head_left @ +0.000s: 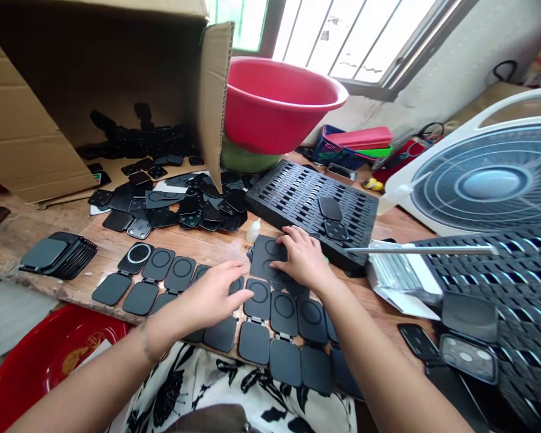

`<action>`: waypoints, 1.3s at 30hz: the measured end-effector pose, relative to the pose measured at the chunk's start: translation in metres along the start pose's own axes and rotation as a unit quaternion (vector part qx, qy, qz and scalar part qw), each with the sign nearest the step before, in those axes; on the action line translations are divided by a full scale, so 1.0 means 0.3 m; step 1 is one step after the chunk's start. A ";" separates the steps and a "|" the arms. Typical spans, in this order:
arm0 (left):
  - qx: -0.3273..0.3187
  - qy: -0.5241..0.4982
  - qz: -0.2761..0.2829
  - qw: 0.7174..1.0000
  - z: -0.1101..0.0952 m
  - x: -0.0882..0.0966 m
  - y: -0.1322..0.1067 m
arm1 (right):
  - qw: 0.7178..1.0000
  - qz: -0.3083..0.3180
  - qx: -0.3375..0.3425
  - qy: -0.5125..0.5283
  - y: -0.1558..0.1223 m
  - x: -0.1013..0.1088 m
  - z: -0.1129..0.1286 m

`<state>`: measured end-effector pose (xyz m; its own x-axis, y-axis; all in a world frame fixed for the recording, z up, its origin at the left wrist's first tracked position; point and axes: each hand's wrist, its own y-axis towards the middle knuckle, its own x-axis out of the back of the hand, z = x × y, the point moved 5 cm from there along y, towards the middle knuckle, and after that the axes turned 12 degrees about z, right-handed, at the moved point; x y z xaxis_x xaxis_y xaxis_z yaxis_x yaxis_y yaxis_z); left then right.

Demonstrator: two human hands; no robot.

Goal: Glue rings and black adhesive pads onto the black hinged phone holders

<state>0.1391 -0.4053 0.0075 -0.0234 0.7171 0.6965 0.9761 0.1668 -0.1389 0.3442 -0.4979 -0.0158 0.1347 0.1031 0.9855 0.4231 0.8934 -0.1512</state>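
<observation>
My left hand (219, 293) is over the row of dark hinged pads, fingers stretched out and thumb apart, with nothing visible in it. Below it lie paired square pads, the upper ones marked with a ring, such as the ringed pad (257, 299) and the plain pad (254, 342) hinged to it. My right hand (302, 255) rests with parted fingers on a dark sheet (262, 248) printed with rings, and partly covers it. A small white dropper bottle (253, 231) stands just beyond this sheet. One upper pad (136, 257) at the left shows a pale ring.
A cardboard box (214, 102) and a heap of dark pads (184, 204) fill the back left. A stack of pads (58, 255) sits at the left edge. A black slotted tray (293, 186), a pink basin (284, 108) and a fan (491, 180) stand behind and right.
</observation>
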 end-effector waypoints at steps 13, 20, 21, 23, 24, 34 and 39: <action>0.019 -0.075 -0.118 0.990 0.004 -0.124 0.219 | 0.991 -0.088 0.075 0.065 -0.017 0.083 0.058; -0.013 -0.208 -0.125 0.970 -0.057 -0.049 0.191 | 0.927 -0.241 0.116 0.262 -0.187 0.237 0.057; -0.024 -0.240 -0.111 0.964 -0.072 -0.045 0.189 | 0.933 -0.265 0.092 0.226 -0.207 0.250 0.066; -0.045 -0.325 -0.097 0.940 -0.100 -0.043 0.181 | 0.938 -0.305 0.067 0.151 -0.241 0.256 0.098; -0.055 -0.366 -0.093 0.924 -0.113 -0.044 0.177 | 0.939 -0.309 0.076 0.129 -0.252 0.248 0.121; -0.123 -0.308 -0.040 0.943 -0.170 -0.058 0.160 | 0.883 -0.154 0.064 0.438 -0.235 0.139 0.105; -0.051 -0.299 -0.048 0.952 -0.103 -0.095 0.247 | 0.796 -0.369 -0.101 0.469 -0.256 0.216 -0.121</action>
<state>0.2189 -0.4342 -0.0008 -0.2020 0.9640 0.1729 0.9786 0.2058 -0.0046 0.3530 -0.5757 0.0568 0.3530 -0.8732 0.3362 0.8192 0.4620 0.3399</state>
